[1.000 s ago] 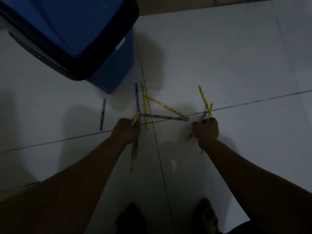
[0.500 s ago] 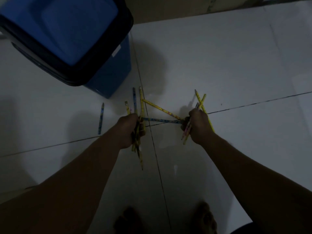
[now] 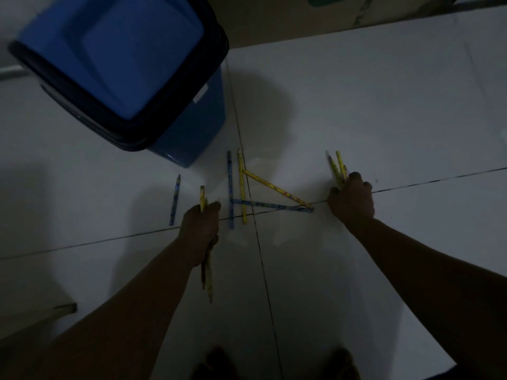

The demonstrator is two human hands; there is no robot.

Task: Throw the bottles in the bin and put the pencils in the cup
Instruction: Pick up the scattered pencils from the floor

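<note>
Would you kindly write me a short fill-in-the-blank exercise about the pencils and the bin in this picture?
1. The bin with the black rim is ____ in colour.
2. Each hand, left hand and right hand, is holding ____.
3. The lone blue pencil lies to the ____ of the left hand.
4. The floor is covered in white ____.

Missing words: blue; pencils; left; tiles

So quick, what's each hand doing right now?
Left hand: closed around a bunch of pencils.
Right hand: fingers closed on a few yellow pencils.

- No legible text appeared; the small white label (image 3: 199, 95) on the blue plastic bin (image 3: 189, 133) was too blurred to read.
- The green marking (image 3: 327, 0) on the brown cardboard box (image 3: 274, 20) was cropped, unreadable.
</note>
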